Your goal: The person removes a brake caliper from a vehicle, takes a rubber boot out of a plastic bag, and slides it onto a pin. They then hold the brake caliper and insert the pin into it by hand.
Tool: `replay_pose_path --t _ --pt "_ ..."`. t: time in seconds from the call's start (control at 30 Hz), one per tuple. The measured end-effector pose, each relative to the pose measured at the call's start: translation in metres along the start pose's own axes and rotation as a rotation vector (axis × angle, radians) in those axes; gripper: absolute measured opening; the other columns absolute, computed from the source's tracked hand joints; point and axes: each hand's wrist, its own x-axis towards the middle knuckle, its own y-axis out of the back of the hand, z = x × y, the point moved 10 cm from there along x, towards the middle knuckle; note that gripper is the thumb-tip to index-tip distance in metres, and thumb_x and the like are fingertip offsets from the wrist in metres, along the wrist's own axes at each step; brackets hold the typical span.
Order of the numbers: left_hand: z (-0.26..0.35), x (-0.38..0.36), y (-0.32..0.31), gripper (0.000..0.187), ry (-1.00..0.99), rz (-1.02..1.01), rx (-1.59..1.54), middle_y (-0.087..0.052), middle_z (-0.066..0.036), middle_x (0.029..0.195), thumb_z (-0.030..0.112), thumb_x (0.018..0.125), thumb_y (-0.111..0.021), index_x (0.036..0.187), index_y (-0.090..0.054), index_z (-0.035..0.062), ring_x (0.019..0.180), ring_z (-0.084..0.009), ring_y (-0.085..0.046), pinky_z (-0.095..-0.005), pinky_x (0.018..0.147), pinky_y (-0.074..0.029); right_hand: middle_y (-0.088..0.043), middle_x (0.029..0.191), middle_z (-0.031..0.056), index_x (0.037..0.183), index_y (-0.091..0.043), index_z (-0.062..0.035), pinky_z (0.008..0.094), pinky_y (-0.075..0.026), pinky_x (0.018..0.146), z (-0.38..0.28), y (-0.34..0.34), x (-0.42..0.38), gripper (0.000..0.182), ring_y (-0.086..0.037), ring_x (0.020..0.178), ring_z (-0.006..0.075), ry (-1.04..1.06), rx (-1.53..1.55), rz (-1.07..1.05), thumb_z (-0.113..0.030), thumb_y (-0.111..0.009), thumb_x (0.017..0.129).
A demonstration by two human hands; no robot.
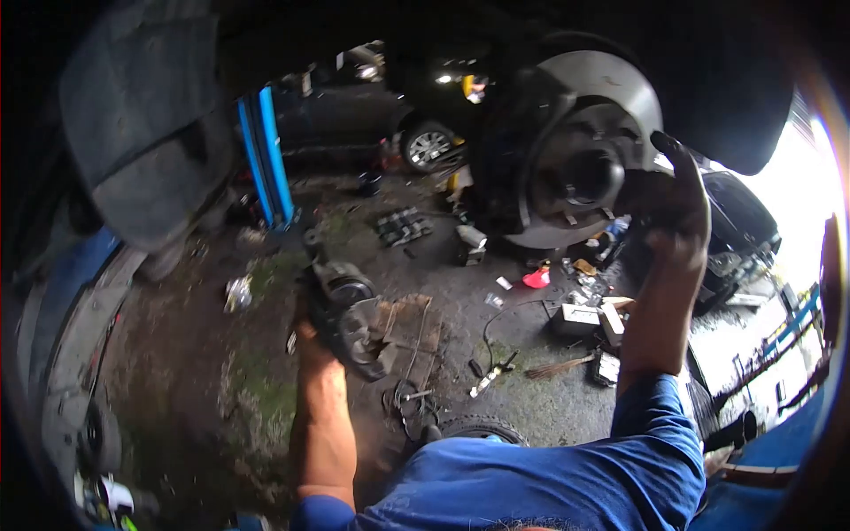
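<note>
A dark metal part, apparently a brake caliper [335, 320], at 8 o'clock in the left hand [307, 329], apart from the brake disc [611, 78] at 2 o'clock.

The left hand is closed around the part; the right hand [682, 199], towards 3 o'clock, reaches the disc's edge with one finger extended, too dark to tell whether it grips. The step in hand seems to be handling the part beside the disc; moving it would call for a firm left hold. Brown cardboard [416, 326] lies at 6 o'clock.
</note>
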Motion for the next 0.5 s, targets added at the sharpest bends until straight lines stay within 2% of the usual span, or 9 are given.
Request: replay_pose_path --t 0.03,0.1,0.17,0.23,0.27,0.33,0.37,0.4,0.5 --pt "-0.001 -0.007 -0.007 0.032 0.029 -0.039 0.035 -0.052 0.004 0.078 0.042 0.090 -0.064 0.092 -0.053 0.0127 0.073 -0.0088 -0.054 -0.0241 0.067 -0.047 -0.066 0.081 0.0177 0.139 -0.030 0.0128 0.0387 -0.053 0.068 -0.001 -0.019 -0.002 0.089 -0.066 0.076 0.0252 0.026 0.019 -0.102 -0.017 -0.081 0.072" --pt "-0.012 -0.016 -0.017 0.036 0.203 -0.255 -0.372 -0.053 -0.001 0.091 0.040 0.088 -0.066 0.104 -0.054 0.0112 0.084 -0.0142 -0.054 -0.0307 0.078 -0.047 -0.067 0.077 0.0153 0.145 -0.023 0.0099 0.0280 -0.047 0.060 0.022 -0.044 -0.025 0.106 -0.061 0.066 0.0197 -0.082 0.117 -0.062 -0.025 -0.084 0.066" --pt "-0.009 -0.025 -0.006 0.039 0.162 -0.276 -0.408 -0.053 -0.004 0.098 0.038 0.087 -0.066 0.110 -0.054 0.0095 0.090 -0.0175 -0.054 -0.0345 0.084 -0.047 -0.066 0.081 0.0151 0.145 -0.025 0.0078 0.0302 -0.048 0.064 0.035 -0.076 -0.034 0.099 -0.062 0.071 0.0207 -0.097 0.211 -0.154 -0.012 -0.080 0.065" --pt "-0.002 -0.034 0.019 0.038 0.005 -0.135 -0.178 -0.054 -0.005 0.099 0.036 0.088 -0.064 0.110 -0.054 0.0075 0.091 -0.0186 -0.054 -0.0352 0.086 -0.047 -0.066 0.086 0.0149 0.145 -0.028 0.0058 0.0324 -0.050 0.069 0.047 -0.110 -0.043 0.095 -0.063 0.076 0.0218 -0.127 0.275 -0.279 0.000 -0.076 0.063" --pt "0.000 -0.040 0.029 0.037 -0.037 -0.085 -0.119 -0.055 -0.006 0.100 0.035 0.088 -0.063 0.110 -0.054 0.0064 0.092 -0.0193 -0.054 -0.0356 0.087 -0.047 -0.067 0.087 0.0132 0.141 -0.031 0.0069 0.0316 -0.049 0.073 0.055 -0.121 -0.049 0.090 -0.064 0.078 0.0209 -0.171 0.243 -0.331 0.001 -0.075 0.063" --pt "-0.002 -0.049 0.039 0.037 -0.009 -0.099 -0.237 -0.056 -0.008 0.101 0.033 0.089 -0.061 0.111 -0.055 0.0037 0.094 -0.0208 -0.055 -0.0364 0.088 -0.047 -0.067 0.088 0.0098 0.133 -0.038 0.0091 0.0301 -0.048 0.082 0.073 -0.147 -0.062 0.079 -0.065 0.082 0.0193 -0.299 0.088 -0.478 0.003 -0.073 0.063" --pt "-0.003 -0.055 0.059 0.039 0.009 -0.020 -0.282 -0.058 -0.010 0.105 0.033 0.089 -0.058 0.111 -0.056 0.0008 0.097 -0.0232 -0.057 -0.0379 0.089 -0.048 -0.067 0.088 0.0080 0.130 -0.041 0.0103 0.0293 -0.047 0.087 0.081 -0.158 -0.068 0.073 -0.065 0.085 0.0184 -0.344 0.033 -0.545 0.004 -0.072 0.063" --pt "-0.003 -0.060 0.067 0.040 0.018 0.001 -0.294 -0.058 -0.010 0.105 0.033 0.089 -0.058 0.112 -0.056 0.0004 0.098 -0.0237 -0.058 -0.0386 0.089 -0.049 -0.067 0.089 0.0082 0.130 -0.041 0.0106 0.0289 -0.047 0.088 0.089 -0.170 -0.075 0.074 -0.065 0.086 0.0185 -0.423 0.012 -0.589 0.003 -0.073 0.064" --pt "-0.005 -0.079 0.094 0.045 0.007 0.079 -0.279 -0.059 -0.012 0.109 0.037 0.090 -0.059 0.116 -0.056 -0.0005 0.099 -0.0254 -0.060 -0.0417 0.089 -0.050 -0.067 0.091 0.0094 0.140 -0.030 0.0084 0.0308 -0.050 0.084 0.119 -0.194 -0.094 0.086 -0.066 0.090 0.0192 -0.459 0.018 -0.717 0.004 -0.075 0.066"
